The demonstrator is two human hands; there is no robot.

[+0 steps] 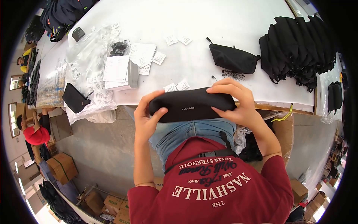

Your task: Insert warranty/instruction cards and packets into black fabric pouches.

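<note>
A long black fabric pouch (192, 105) is held level between both hands, just in front of the table's near edge. My left hand (148, 112) grips its left end, with the thumb on the front and the fingers behind. Its right end is pinched by my right hand (236, 100), thumb below and fingers along the top. Beyond my right hand, a similar black pouch (233, 59) lies on the table beside a tangle of thin black cords (232, 74). Small white labels (176, 86) lie just behind the held pouch.
On the white table (194, 18), black pouches (296, 48) are piled at right. A stack of white cards (120, 71) stands left of centre, near clear plastic bags (87, 52) and a small black pouch (75, 98). Cardboard boxes (62, 167) and a person in red (36, 133) are at far left.
</note>
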